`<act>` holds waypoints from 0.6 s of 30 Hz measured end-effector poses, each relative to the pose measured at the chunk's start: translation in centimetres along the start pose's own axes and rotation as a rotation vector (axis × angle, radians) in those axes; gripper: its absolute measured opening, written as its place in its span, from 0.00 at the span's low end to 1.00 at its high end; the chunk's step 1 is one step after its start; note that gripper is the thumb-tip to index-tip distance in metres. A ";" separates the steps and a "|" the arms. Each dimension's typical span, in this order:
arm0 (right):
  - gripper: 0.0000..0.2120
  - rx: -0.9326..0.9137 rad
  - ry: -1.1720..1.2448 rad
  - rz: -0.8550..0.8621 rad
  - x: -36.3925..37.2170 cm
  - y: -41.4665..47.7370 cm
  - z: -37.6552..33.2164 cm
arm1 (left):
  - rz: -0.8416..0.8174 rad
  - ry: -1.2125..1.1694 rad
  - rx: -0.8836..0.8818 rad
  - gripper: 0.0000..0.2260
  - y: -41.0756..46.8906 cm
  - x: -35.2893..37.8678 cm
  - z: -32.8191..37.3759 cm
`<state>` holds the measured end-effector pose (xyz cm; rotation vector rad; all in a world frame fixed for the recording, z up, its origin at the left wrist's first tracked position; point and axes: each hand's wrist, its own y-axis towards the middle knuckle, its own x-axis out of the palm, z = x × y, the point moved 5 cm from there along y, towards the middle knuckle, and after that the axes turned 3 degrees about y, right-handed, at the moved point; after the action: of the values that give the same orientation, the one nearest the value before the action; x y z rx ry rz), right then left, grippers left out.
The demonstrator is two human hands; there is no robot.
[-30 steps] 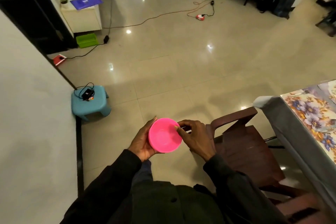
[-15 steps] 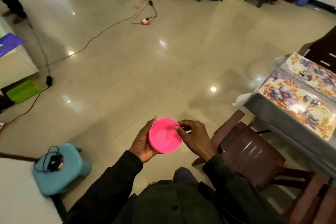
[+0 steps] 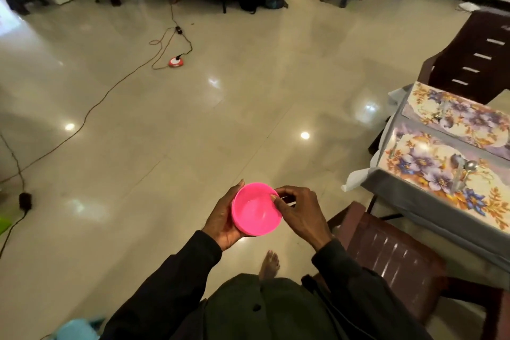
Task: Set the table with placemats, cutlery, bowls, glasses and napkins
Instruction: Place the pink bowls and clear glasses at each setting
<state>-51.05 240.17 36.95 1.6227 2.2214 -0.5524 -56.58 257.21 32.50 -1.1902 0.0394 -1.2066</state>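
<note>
I've swung toward the counter (image 3: pixel 414 203), and its placemats (image 3: pixel 426 170) are now in view. My left hand (image 3: pixel 223 225) still cups the pink bowl (image 3: pixel 255 211), my right hand (image 3: pixel 300 215) pinches its rim; setting down looks next.

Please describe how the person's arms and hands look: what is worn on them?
Long dark sleeves cover both arms to the wrists: the left sleeve and the right sleeve. The left hand and the right hand are bare, with no gloves, rings or watch visible.
</note>
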 end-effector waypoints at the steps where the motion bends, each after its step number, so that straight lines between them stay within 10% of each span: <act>1: 0.09 0.003 0.007 0.023 -1.1 1.7 0.2 | -0.014 0.003 -0.009 0.22 1.5 1.3 1.1; 18: 0.10 0.301 -0.050 0.516 -17.2 14.9 7.1 | -0.251 0.367 -0.277 0.21 22.3 21.5 6.9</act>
<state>-31.44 226.56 37.38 2.2006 1.6376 -0.7863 -27.93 243.55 31.17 -1.2208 0.3505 -1.6721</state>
